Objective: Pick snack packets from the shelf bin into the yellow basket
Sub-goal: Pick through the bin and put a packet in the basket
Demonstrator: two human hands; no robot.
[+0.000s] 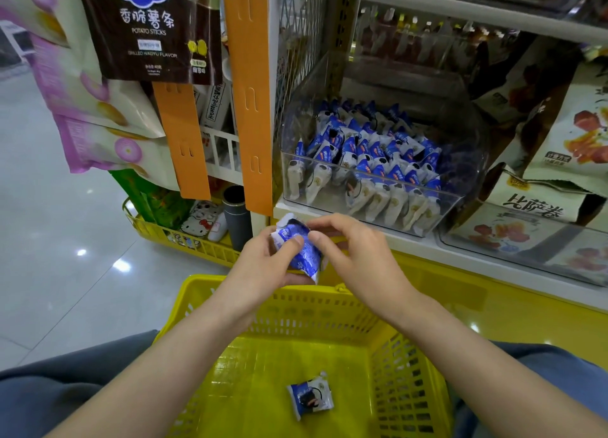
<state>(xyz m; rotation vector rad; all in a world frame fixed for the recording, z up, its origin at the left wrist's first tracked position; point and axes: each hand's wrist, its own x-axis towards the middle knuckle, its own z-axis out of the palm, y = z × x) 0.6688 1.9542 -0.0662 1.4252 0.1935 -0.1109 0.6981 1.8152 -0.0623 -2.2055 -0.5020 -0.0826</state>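
A clear plastic shelf bin (460,204) holds several blue-and-white snack packets (378,161). Just below its front edge, above the far rim of the yellow basket (404,381), my left hand (263,266) grips a blue-and-white snack packet (306,253), thumb across its face. My right hand (355,256) is at the packet's right side, its thumb tip touching the top edge, fingers curved over it. One more blue-and-white packet (311,396) lies flat on the basket's floor.
Large snack bags (566,161) fill the shelf to the right of the bin. Orange hanging strips (250,92) and hung bags (154,26) stand to the left. A second yellow basket (184,237) with goods sits on the shiny floor at left. My knees flank the basket.
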